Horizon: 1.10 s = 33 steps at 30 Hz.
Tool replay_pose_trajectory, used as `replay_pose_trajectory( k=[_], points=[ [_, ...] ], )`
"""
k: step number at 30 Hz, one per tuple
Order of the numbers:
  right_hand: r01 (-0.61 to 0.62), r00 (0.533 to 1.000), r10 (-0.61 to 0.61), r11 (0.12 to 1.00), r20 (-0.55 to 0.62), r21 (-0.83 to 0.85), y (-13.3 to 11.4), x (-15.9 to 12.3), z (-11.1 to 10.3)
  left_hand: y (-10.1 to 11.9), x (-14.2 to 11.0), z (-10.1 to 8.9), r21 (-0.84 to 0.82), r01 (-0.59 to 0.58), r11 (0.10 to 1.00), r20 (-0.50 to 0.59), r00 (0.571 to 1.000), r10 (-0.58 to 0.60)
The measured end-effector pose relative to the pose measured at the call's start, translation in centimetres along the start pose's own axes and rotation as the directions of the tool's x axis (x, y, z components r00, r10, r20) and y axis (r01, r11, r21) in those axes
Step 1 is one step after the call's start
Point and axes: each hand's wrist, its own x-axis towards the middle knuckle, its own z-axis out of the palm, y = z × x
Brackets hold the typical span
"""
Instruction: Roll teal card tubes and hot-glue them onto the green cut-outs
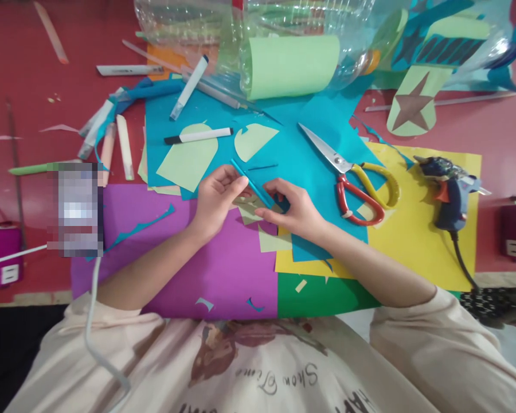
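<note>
Glue gun (457,201) on yellow paper (417,246), white cable (88,327) at left

The person wears a loose, pale cream fabric top (163,367), its front below the near edge of the red worktop (21,115). A wide short left sleeve (60,350) and a matching right sleeve (434,344) leave both forearms bare. Across the chest sits a mottled brown printed figure (215,350); beside it, dark cursive lettering (292,378) seems to read "Show Time", upside down to the wearer. Lower, dark block capitals (359,401) are partly cut off. The left hand (217,198) and right hand (294,207) are bare and slim-fingered.
</note>
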Motion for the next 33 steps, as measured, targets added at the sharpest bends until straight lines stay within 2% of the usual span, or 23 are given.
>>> replay_pose_trajectory(
  k=[5, 13, 22, 33],
  points=[
    [-0.098, 0.993, 0.098, 0.995, -0.062, 0.008, 0.1, -0.2, -0.7, 0.1, -0.1, 0.1, 0.003, 0.037, 0.999, 0.060, 0.998, -0.037],
    [-0.107, 0.981, 0.136, 0.974, -0.138, 0.201, 1.1, -0.3, -1.2, 0.6, -0.2, 0.0, 0.065, 0.072, 0.995, 0.093, 0.993, -0.078],
    [-0.117, 0.986, 0.146, 0.948, -0.080, 0.296, 1.1, 0.0, -1.7, 0.7, -0.4, -0.1, 0.287, -0.109, 0.952, 0.099, 0.992, 0.084],
    [-0.039, 0.994, 0.061, 0.972, -0.088, 0.232, 1.5, 0.1, -1.6, 0.7, -0.6, -0.2, 0.430, -0.164, 0.888, 0.129, 0.984, 0.119]
  ],
)
